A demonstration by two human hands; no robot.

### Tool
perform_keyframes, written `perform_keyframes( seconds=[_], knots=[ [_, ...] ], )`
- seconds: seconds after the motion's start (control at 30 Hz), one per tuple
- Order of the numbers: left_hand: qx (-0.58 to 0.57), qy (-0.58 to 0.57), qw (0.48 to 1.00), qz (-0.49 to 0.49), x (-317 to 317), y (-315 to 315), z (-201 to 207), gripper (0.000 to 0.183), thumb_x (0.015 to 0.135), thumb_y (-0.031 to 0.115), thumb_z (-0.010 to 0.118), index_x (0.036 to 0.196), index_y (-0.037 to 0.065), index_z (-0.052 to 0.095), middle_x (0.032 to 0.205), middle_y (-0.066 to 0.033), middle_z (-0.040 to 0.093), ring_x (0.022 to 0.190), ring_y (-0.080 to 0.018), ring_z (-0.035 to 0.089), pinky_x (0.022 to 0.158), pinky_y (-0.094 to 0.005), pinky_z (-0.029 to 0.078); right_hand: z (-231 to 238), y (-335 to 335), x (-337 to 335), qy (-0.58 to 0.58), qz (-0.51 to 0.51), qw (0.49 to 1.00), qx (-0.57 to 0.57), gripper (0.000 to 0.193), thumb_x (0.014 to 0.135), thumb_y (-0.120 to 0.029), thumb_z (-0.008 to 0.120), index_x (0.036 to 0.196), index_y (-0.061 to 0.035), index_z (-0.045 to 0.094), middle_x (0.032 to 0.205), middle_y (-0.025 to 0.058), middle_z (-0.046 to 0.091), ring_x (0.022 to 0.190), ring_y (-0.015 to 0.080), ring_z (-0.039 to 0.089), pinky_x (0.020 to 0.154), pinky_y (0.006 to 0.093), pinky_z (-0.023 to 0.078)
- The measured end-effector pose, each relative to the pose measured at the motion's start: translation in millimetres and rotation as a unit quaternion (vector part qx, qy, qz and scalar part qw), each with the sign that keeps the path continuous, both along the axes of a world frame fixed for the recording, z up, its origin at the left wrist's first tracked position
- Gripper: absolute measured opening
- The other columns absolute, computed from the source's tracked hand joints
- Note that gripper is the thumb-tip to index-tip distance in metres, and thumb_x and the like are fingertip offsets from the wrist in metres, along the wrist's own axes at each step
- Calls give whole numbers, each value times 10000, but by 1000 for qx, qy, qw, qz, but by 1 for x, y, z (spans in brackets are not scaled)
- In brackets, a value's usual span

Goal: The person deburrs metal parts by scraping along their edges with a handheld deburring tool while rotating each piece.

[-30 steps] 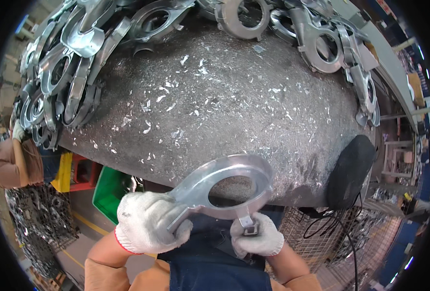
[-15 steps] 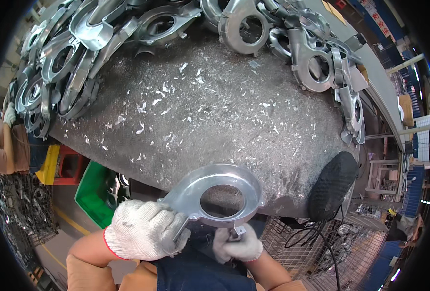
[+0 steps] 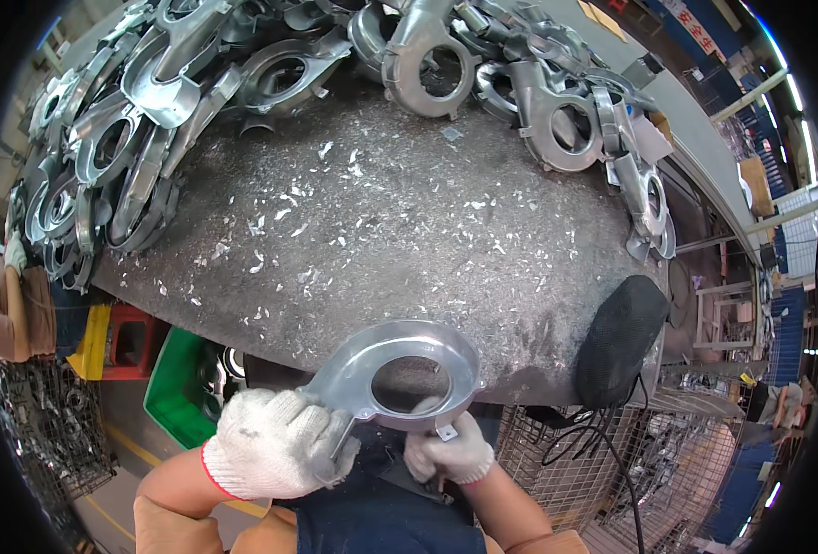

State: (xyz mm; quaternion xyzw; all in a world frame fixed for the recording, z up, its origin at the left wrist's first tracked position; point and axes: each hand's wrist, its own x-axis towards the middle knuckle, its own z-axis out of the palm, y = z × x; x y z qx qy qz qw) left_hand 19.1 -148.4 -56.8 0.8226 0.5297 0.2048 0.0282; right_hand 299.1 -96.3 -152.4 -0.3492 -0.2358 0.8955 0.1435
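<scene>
A silvery cast-metal blower housing (image 3: 340, 374) with a round opening is held at the table's near edge. Its neck is in the grip of my left hand (image 3: 280, 443), which wears a white knit glove with a red cuff. At the housing's lower rim, beside a small tab, is my gloved right hand (image 3: 453, 452). Its fingers are curled, and a bit of glove shows through the round opening. Something thin and dark sticks out below that fist; I cannot make out what it is.
Similar metal housings (image 3: 427, 78) are heaped along the table's far and left sides. Metal shavings litter the grey tabletop (image 3: 381, 258). A black mesh-covered object (image 3: 623, 342) with cables lies at the right edge. A green bin (image 3: 174, 392) and wire cages (image 3: 557, 462) stand below. Another person's arm (image 3: 14, 295) shows at far left.
My right hand has moved up against the housing's lower rim, and part of its glove now shows through the opening. My left hand keeps its hold. The whole view has shifted slightly.
</scene>
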Motion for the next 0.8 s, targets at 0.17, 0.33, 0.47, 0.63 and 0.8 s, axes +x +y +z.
perform_keyframes(
  seconds=[0.17, 0.33, 0.47, 0.63, 0.8],
  knots=[
    [67, 1, 998, 3, 4, 11, -10, 224, 680, 178, 804, 894, 122, 766, 764, -17, 656, 633, -220, 641, 493, -426, 431, 16, 12, -33, -71, 181, 978, 72, 376, 932, -125, 744, 1256, 35, 637, 690, 52, 655, 546, 145, 634, 474, 324, 489],
    [-15, -49, 994, 95, -27, -14, 4, 84, 992, 57, 656, 978, 20, 731, 924, -156, 718, 817, -346, 702, 735, -445, 572, -9, -7, -34, -38, 183, 908, 374, 560, 905, -245, 817, 1353, -32, 557, 957, 66, 654, 846, 186, 690, 738, 359, 579],
    [-101, -463, 827, 303, -95, -85, -51, 244, 1064, 93, 602, 1130, -82, 759, 1048, -140, 775, 916, -260, 733, 824, -374, 595, 0, -21, -8, -235, 251, 842, 416, 684, 921, -459, 814, 1466, -98, 616, 1216, 194, 786, 1139, 376, 764, 981, 464, 602],
    [-131, -592, 650, 458, -198, -196, -70, 277, 1075, 143, 628, 1172, -68, 778, 1075, -160, 799, 981, -248, 745, 896, -369, 608, 26, 4, 17, -202, 149, 890, 381, 583, 1067, -403, 688, 1540, -106, 518, 1167, 126, 699, 1050, 289, 729, 940, 415, 590],
    [-87, -481, 567, 663, -228, -277, -94, 262, 989, 212, 626, 1034, -13, 753, 864, -83, 695, 647, -176, 594, 550, -314, 447, 75, 68, 71, -167, -255, 883, 356, 931, 891, -238, 893, 1658, -56, 399, 1223, 129, 724, 1071, 176, 711, 999, 332, 592]
  ],
)
